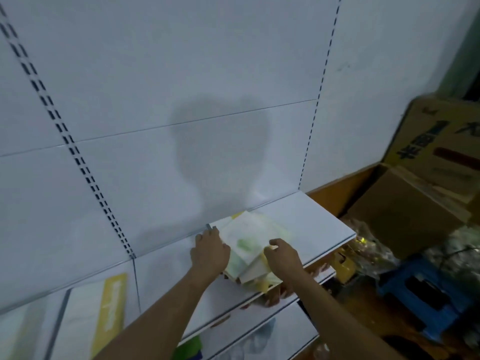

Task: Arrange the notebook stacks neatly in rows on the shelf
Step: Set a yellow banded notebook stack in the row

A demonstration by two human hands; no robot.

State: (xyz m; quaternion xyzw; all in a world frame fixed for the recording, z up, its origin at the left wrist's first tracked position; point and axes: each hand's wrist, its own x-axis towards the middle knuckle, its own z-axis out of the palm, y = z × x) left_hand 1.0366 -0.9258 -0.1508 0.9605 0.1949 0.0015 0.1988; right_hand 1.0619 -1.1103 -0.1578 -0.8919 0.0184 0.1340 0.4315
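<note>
On shelf (311, 224): blurred notebook stack (246, 245), left hand (209, 252) flat against side, right hand (283, 253) gripping corner.

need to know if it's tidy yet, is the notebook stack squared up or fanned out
Fanned out. The notebook stack lies flat on the shelf, covers skewed at differing angles, between the left hand and right hand.

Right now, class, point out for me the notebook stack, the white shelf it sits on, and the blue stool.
notebook stack (245, 241), head view, on the pale top cover.
white shelf (311, 224), head view, on its bare surface right of the stack.
blue stool (426, 289), head view, on its seat.
</note>
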